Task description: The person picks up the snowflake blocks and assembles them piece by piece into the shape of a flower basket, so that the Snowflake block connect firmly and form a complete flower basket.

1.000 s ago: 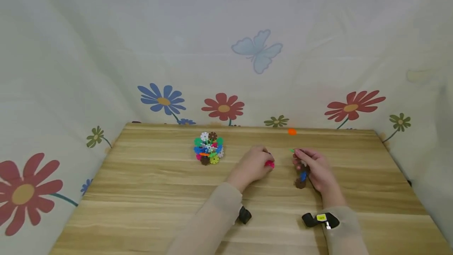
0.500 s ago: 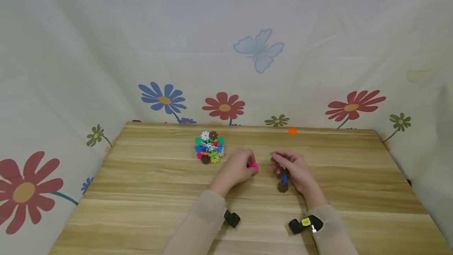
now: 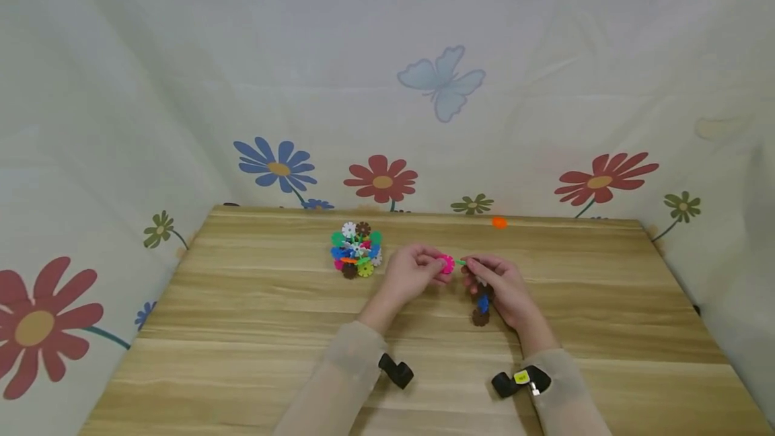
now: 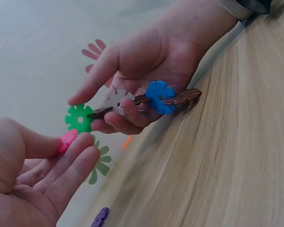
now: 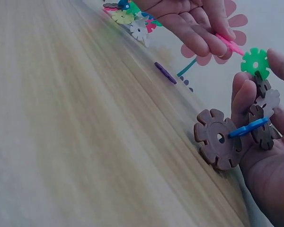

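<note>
My left hand (image 3: 407, 276) pinches a pink notched plastic disc (image 3: 447, 264) between thumb and fingers. In my right hand (image 3: 510, 291) is a chain of interlocking discs, held by curled fingers. Its leading piece is a green disc (image 5: 255, 64), with the thumb at its edge. Behind that come brown discs, a whitish disc (image 4: 119, 100) and a blue disc (image 4: 159, 97). A brown disc (image 5: 217, 138) ends the chain, hanging below the palm. Edge-on in the right wrist view, the pink disc (image 5: 230, 44) has its tip right at the green disc's rim.
A ball-like cluster of many-coloured discs (image 3: 357, 251) stands on the wooden table (image 3: 254, 328), left of the hands. An orange disc (image 3: 499, 223) lies by the back edge. A purple disc (image 5: 164, 73) lies on the table beyond the hands. Flower-printed cloth (image 3: 521, 86) hangs behind.
Both hands first moved left, with the right hand carrying the chain. Since then my left hand has turned and raised the pink disc towards the green disc, while the right hand stayed almost still.
</note>
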A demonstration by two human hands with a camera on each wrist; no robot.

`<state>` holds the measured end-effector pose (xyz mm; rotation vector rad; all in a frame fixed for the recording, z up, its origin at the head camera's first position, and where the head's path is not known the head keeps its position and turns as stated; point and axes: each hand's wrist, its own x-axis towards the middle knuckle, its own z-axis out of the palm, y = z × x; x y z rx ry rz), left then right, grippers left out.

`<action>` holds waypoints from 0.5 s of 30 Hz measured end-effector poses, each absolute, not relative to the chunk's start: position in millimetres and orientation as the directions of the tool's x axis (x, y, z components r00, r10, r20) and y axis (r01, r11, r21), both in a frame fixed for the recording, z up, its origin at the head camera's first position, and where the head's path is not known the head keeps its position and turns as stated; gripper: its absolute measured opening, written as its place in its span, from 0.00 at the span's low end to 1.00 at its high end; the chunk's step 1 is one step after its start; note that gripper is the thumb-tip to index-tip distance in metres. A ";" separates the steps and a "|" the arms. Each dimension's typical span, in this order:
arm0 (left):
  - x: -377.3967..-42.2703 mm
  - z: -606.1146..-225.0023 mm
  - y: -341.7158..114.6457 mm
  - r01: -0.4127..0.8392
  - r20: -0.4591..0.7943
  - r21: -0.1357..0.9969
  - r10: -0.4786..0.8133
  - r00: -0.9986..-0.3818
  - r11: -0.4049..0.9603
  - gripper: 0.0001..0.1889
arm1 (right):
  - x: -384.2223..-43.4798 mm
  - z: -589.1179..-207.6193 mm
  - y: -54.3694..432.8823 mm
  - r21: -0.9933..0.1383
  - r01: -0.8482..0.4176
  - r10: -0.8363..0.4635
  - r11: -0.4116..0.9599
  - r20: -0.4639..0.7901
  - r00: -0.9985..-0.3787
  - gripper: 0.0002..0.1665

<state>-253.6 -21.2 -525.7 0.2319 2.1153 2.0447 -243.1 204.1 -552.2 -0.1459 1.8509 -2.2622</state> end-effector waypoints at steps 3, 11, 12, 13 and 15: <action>-251.9 -523.4 -22.3 -0.009 -0.019 0.999 0.250 -0.968 0.042 0.06 | -243.1 -552.0 202.9 -0.978 0.102 -0.224 -0.180 -0.060 -0.973 0.13; -255.9 -523.4 -24.4 0.046 0.023 0.996 0.258 -0.966 0.081 0.04 | -244.0 -553.2 204.9 -0.984 0.071 -0.273 -0.163 -0.024 -0.962 0.10; -256.8 -523.7 -24.9 0.057 0.034 0.995 0.264 -0.964 0.083 0.04 | -244.1 -553.5 205.5 -0.985 0.063 -0.279 -0.160 -0.016 -0.960 0.10; -257.4 -524.0 -25.5 0.067 0.042 0.994 0.270 -0.962 0.084 0.04 | -244.0 -553.9 206.0 -0.985 0.055 -0.281 -0.161 -0.008 -0.960 0.10; -257.8 -524.0 -26.8 0.079 0.053 0.993 0.286 -0.957 0.083 0.04 | -243.7 -554.8 206.9 -0.985 0.044 -0.285 -0.168 0.006 -0.959 0.10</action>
